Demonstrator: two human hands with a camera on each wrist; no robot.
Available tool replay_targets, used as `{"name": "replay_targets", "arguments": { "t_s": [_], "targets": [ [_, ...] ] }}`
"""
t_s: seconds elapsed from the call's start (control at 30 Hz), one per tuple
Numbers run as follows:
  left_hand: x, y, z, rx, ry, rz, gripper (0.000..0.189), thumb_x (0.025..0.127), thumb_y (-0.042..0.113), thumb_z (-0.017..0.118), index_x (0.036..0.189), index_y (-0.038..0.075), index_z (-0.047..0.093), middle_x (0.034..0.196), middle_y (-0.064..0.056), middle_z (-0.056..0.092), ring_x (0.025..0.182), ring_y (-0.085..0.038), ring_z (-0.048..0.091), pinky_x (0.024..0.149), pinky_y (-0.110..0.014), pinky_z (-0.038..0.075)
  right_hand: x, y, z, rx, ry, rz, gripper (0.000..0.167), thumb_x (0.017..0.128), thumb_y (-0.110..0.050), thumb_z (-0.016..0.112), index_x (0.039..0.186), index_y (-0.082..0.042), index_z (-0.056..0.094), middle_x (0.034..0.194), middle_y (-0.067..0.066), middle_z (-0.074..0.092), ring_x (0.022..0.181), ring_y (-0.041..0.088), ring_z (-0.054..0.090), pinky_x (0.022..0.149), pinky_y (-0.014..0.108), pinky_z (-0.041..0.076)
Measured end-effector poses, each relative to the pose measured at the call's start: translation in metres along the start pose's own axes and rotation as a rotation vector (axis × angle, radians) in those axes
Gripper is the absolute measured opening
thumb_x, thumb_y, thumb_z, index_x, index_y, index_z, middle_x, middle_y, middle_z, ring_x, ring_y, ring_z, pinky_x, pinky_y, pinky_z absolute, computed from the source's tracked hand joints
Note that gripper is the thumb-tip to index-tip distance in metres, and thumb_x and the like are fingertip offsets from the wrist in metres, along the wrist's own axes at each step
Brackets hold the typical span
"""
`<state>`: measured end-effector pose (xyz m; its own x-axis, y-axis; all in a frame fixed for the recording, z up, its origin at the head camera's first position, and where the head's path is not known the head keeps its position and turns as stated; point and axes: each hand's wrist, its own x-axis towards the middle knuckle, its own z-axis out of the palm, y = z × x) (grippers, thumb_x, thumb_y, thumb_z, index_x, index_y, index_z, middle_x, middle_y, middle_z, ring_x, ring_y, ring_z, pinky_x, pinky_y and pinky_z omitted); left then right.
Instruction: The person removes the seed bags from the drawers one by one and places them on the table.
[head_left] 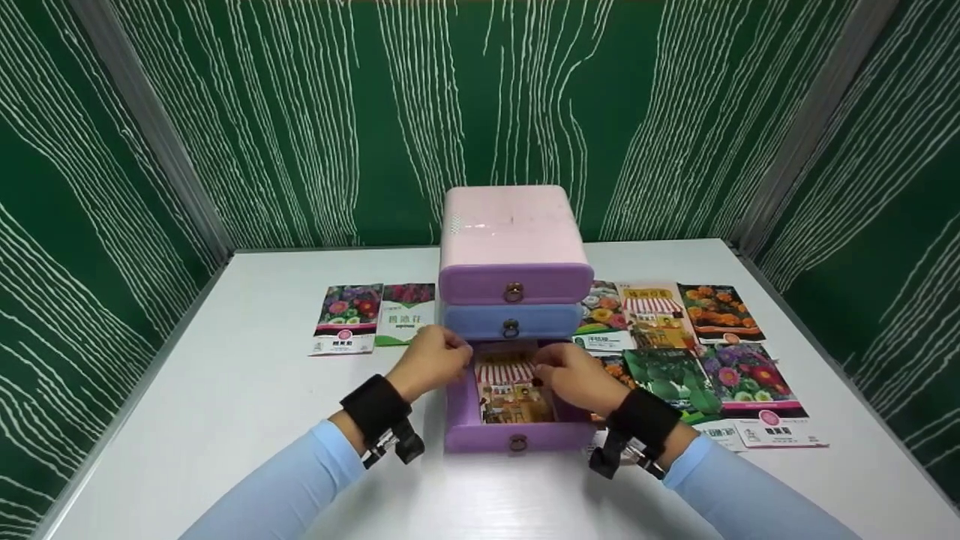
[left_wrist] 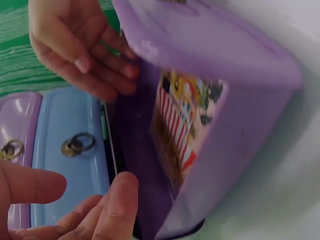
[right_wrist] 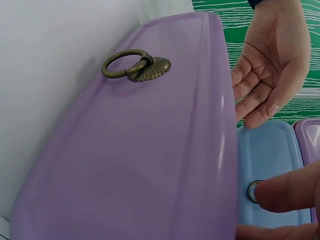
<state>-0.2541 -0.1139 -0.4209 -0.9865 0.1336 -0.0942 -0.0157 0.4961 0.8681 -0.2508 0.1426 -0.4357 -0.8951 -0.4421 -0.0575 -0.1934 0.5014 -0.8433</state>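
A small cabinet with a pink top (head_left: 514, 225) stands on the table, its lowest purple drawer (head_left: 517, 439) pulled out. Inside that drawer lies a seed packet (head_left: 514, 394) with a red-and-white striped awning picture, its outline partly covered by the right hand. My left hand (head_left: 433, 364) is at the drawer's left side near the back, thumb and fingers apart, holding nothing. Over the drawer's right side, my right hand (head_left: 577, 375) has loosely bent fingers with nothing visible between them. In the left wrist view, the packet (left_wrist: 180, 120) lies inside the drawer.
Above the open drawer are a closed blue drawer (head_left: 514, 321) and a closed purple drawer (head_left: 480, 285), with ring pulls. Two flower seed packets (head_left: 349, 311) lie left of the cabinet. Several more packets (head_left: 724, 311) lie on its right, some partly behind the right hand.
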Motion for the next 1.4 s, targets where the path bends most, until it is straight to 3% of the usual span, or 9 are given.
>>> {"name": "replay_targets", "arguments": {
  "t_s": [0.1,0.23,0.47,0.6,0.7,0.87,1.1,1.27,1.4],
  "targets": [
    [-0.001,0.001,0.007,-0.013,-0.053,0.011,0.022,0.105,0.009,0.061,0.097,-0.007,0.074,0.085,-0.011,0.071,0.066,-0.012,0.064,0.064,-0.027,0.056,0.002,0.001,0.000,-0.029,0.001,0.021,0.027,0.107,-0.006,0.052,0.121,0.013,0.065,0.098,0.016,0.066,0.080,0.017,0.055,0.075,0.034,0.046],
    [-0.001,0.002,0.013,0.012,-0.139,0.043,0.041,0.106,0.009,0.057,0.065,0.012,0.054,0.059,0.004,0.048,0.052,-0.008,0.041,0.053,-0.024,0.035,0.005,0.003,0.000,-0.023,-0.068,0.057,0.018,0.107,-0.005,0.049,0.110,0.008,0.061,0.081,0.004,0.054,0.068,0.015,0.047,0.066,0.033,0.040],
    [0.002,0.005,0.021,0.004,-0.230,-0.044,0.049,0.102,0.004,0.053,0.059,0.021,0.036,0.055,0.009,0.032,0.048,-0.006,0.032,0.052,-0.024,0.030,0.009,0.003,0.002,-0.119,-0.119,0.100,0.022,0.101,-0.003,0.050,0.081,-0.012,0.049,0.067,-0.003,0.042,0.056,0.012,0.036,0.058,0.029,0.033],
    [0.001,0.007,0.028,0.023,-0.280,-0.069,0.047,0.102,0.003,0.052,0.062,0.021,0.036,0.058,0.008,0.032,0.051,-0.007,0.036,0.054,-0.026,0.034,0.008,0.001,0.007,-0.159,-0.090,0.164,0.006,0.097,-0.003,0.055,0.093,-0.004,0.059,0.078,0.003,0.052,0.064,0.016,0.045,0.062,0.031,0.039],
    [0.000,0.006,0.033,0.036,-0.302,-0.069,0.044,0.099,0.002,0.053,0.063,0.020,0.036,0.059,0.008,0.032,0.051,-0.008,0.033,0.053,-0.026,0.031,0.007,0.001,0.010,-0.139,-0.085,0.193,0.017,0.096,-0.003,0.056,0.109,0.004,0.063,0.086,0.006,0.056,0.066,0.017,0.047,0.062,0.031,0.040],
    [-0.002,0.006,0.039,0.060,-0.265,-0.067,0.035,0.093,0.002,0.058,0.067,0.017,0.041,0.069,0.004,0.039,0.056,-0.011,0.034,0.054,-0.026,0.030,0.008,0.004,0.012,-0.086,-0.103,0.175,0.023,0.098,-0.003,0.057,0.117,0.007,0.065,0.087,0.007,0.060,0.064,0.015,0.047,0.062,0.030,0.041],
    [-0.003,0.007,0.040,0.017,-0.214,-0.093,0.018,0.096,0.010,0.067,0.084,0.010,0.054,0.086,-0.002,0.048,0.072,-0.016,0.047,0.065,-0.028,0.040,0.011,0.005,0.015,-0.001,-0.068,0.079,0.046,0.100,-0.002,0.064,0.144,0.010,0.060,0.126,0.023,0.070,0.084,0.017,0.061,0.077,0.031,0.052],
    [-0.001,0.006,0.038,-0.025,-0.168,-0.074,0.013,0.096,0.012,0.070,0.092,0.006,0.059,0.086,-0.001,0.052,0.070,-0.014,0.049,0.065,-0.026,0.043,0.014,0.006,0.013,0.006,0.027,0.052,0.032,0.098,0.002,0.066,0.128,0.013,0.066,0.105,0.018,0.068,0.076,0.018,0.057,0.070,0.031,0.049],
    [0.003,0.004,0.034,-0.037,-0.162,-0.055,0.032,0.099,0.012,0.067,0.073,0.014,0.050,0.066,0.005,0.043,0.055,-0.009,0.040,0.055,-0.024,0.035,0.014,0.007,0.011,0.016,0.093,0.057,0.026,0.092,0.008,0.065,0.117,0.014,0.067,0.091,0.010,0.059,0.076,0.018,0.051,0.070,0.032,0.042]
  ]
}}
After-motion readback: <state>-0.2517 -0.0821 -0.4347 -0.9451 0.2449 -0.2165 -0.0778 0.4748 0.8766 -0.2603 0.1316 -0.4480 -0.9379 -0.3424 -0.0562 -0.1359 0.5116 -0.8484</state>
